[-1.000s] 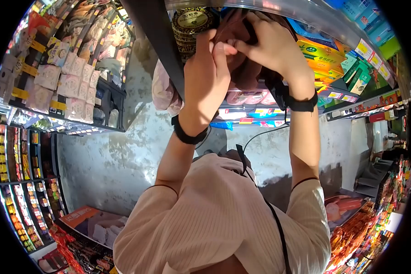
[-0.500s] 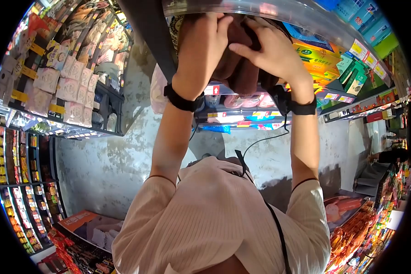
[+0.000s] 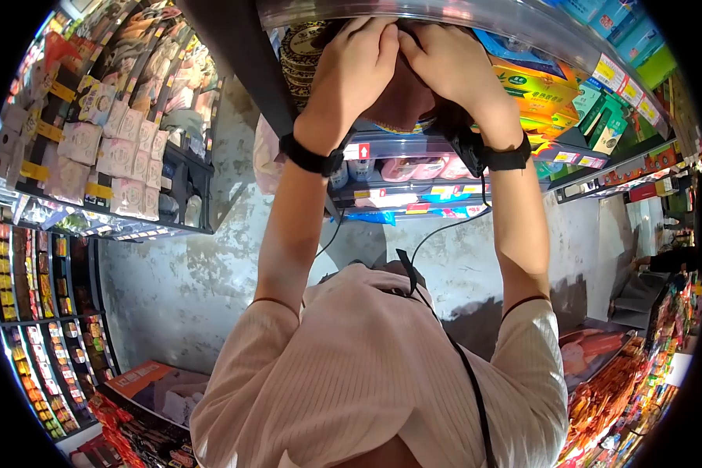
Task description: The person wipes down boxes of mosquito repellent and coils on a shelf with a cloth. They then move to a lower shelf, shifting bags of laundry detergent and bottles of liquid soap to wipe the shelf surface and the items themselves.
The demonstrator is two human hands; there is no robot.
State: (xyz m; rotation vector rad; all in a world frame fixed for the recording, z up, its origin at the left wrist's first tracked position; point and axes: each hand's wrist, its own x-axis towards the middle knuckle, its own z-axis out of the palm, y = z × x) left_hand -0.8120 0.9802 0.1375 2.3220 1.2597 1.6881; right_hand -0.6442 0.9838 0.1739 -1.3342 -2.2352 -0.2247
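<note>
A brown cloth (image 3: 402, 101) lies bunched on the shelf under the clear front strip, in the head view. My left hand (image 3: 359, 66) is closed on its left side, thumb toward the middle. On the other side my right hand (image 3: 451, 66) grips it as well, and the two thumbs nearly meet. The far fingertips of both hands are partly hidden. Left of the cloth stand stacked round items with a black and gold pattern (image 3: 300, 58). Orange and yellow boxes (image 3: 534, 90) sit to the right of my right hand.
A clear plastic shelf strip (image 3: 413, 9) crosses above my hands. Below are lower shelves with pink packages (image 3: 425, 167). At the left, racks hold white tissue packs (image 3: 117, 148). Green boxes (image 3: 597, 117) stand further right. A black cable (image 3: 444, 226) hangs from my right wrist.
Both hands have pressed further in and closer together over the cloth. Its hanging folds have been drawn up, and more of the patterned stack shows at the left.
</note>
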